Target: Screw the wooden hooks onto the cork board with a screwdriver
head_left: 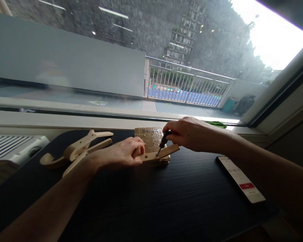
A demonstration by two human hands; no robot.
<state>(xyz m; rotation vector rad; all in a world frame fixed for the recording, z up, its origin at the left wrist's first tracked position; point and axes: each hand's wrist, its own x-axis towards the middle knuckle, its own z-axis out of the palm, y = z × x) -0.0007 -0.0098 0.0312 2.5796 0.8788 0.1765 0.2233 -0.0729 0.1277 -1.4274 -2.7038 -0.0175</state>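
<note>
My right hand [185, 134] is closed around the dark handle of a screwdriver [163, 139]. The screwdriver's metal tip points down at a hole in a pale wooden piece [167, 151]. Gripping the left end of that piece is my left hand [127, 151], its fingers wrapped over the wood. Another dark hole shows in the wood between my fingers and the tip. Beneath and behind the piece lies a woven straw-coloured block [151, 138]. Whether a screw sits under the tip is too small to tell.
More curved wooden parts [77, 148] lie on the dark table [151, 201] at the left. A phone [240, 179] with a lit screen rests on the right. A green object [217, 124] lies by the window sill. A white radiator [17, 151] stands beyond the table's left edge.
</note>
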